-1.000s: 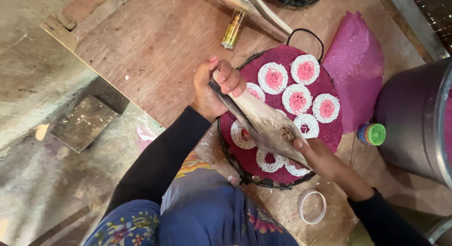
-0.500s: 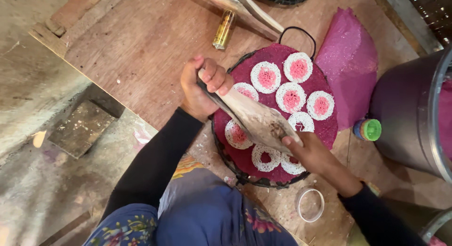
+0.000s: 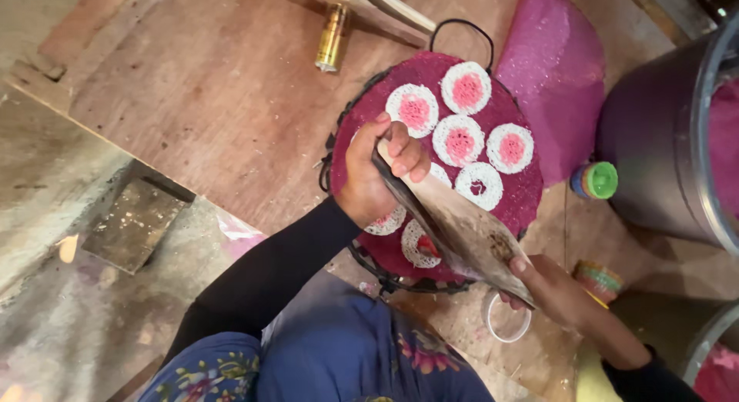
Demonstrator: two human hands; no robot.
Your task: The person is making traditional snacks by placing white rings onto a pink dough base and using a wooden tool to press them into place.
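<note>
A round dark-red tray (image 3: pixel 516 206) lies on a wooden board and carries several white lacy rings with pink centres (image 3: pixel 460 139). Across its near half stretches a long tan curved sheet (image 3: pixel 454 221), like a dried leaf sheath. My left hand (image 3: pixel 377 175) grips the sheet's upper end over the tray's left side. My right hand (image 3: pixel 550 290) holds the sheet's lower end just past the tray's near rim. The sheet hides part of two rings beneath it.
A large grey metal pot (image 3: pixel 670 140) with pink contents stands at the right. A pink mat (image 3: pixel 550 63) lies behind the tray. A green-capped bottle (image 3: pixel 596 179), a gold cylinder (image 3: pixel 331 36), a white ring (image 3: pixel 508 321) and a wooden stick (image 3: pixel 385 10) lie around.
The view has shifted, so the tray sits more to the centre. My left hand has slid rightward along the sheet, over the tray's left part. Both hands keep their hold.
</note>
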